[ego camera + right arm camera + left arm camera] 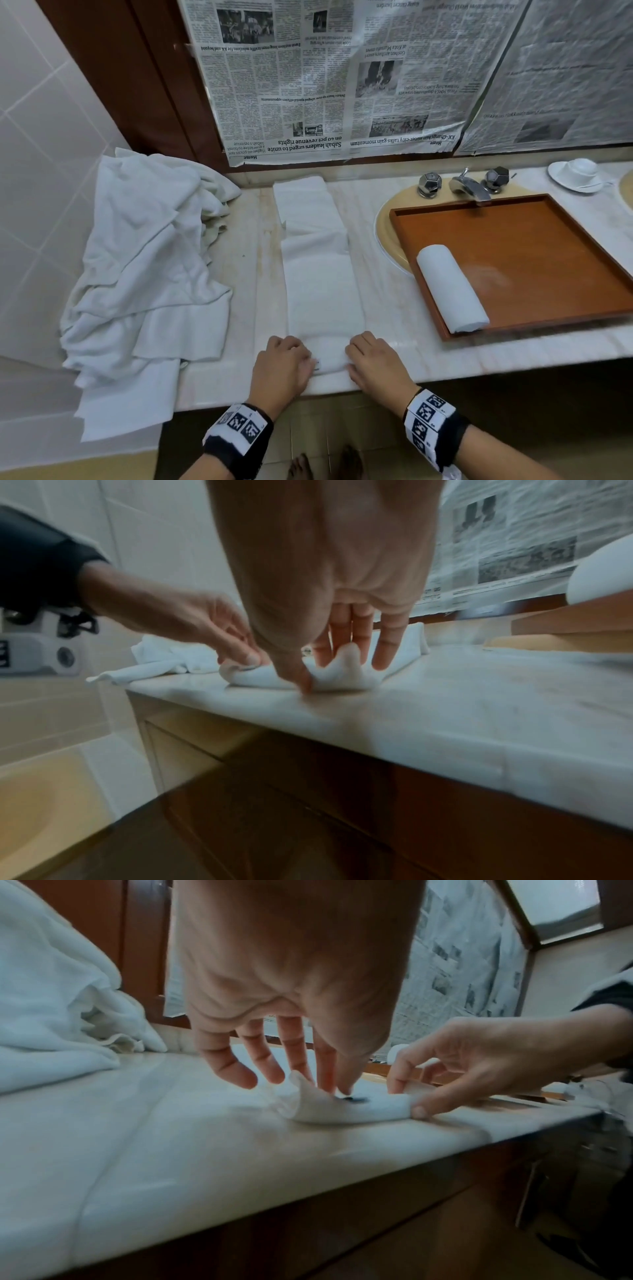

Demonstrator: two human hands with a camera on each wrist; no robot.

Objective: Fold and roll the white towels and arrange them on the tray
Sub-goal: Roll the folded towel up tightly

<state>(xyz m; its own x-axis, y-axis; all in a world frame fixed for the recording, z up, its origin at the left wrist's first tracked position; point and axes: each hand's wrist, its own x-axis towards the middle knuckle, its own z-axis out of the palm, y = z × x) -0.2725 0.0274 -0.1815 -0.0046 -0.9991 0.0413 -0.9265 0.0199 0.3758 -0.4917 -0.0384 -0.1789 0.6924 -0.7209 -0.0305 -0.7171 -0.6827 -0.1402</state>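
Note:
A long, folded white towel (318,274) lies on the marble counter, running from the back wall to the front edge. Its near end (329,1107) is curled up into the start of a roll. My left hand (291,359) pinches the left side of that end, thumb and fingers curled on the cloth (342,677). Opposite it, my right hand (366,359) pinches the right side between thumb and fingers. One rolled white towel (452,287) lies at the left side of the brown wooden tray (548,257).
A heap of loose white towels (147,257) covers the counter's left end and hangs over its edge. The tray sits over the sink basin (383,226), below the faucet (469,186). A white cup and saucer (575,174) stand at the back right. Newspaper (308,85) covers the wall behind.

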